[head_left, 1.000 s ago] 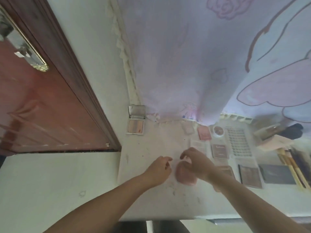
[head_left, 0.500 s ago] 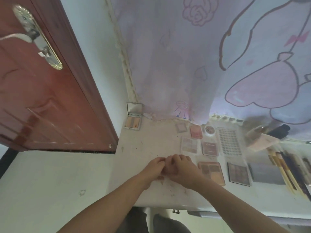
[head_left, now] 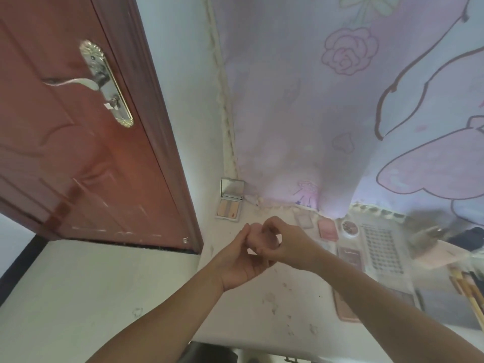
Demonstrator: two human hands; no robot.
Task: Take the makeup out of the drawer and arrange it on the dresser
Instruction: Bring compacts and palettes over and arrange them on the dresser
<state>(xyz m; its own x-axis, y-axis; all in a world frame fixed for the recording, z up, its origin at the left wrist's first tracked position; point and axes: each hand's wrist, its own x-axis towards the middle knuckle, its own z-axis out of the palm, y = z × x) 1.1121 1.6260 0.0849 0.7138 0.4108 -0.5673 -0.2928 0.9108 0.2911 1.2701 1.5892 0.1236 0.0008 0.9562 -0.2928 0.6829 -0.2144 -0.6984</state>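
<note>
no readable text, labels, brands or numbers on anything in view

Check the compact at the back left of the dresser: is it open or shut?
Open. The compact has its mirrored lid standing up against the wall, with the powder pans showing below it.

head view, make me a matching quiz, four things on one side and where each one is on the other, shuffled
Things:
1. open compact with mirror
2. pink puff
3. false lash tray
4. door handle

Places:
A. on the red door at upper left
B. held between the left hand and right hand
C. back left corner of the dresser, by the curtain edge
D. flat on the dresser, right of the round pot

Pairs: 1-C, 2-B, 3-D, 4-A
</note>
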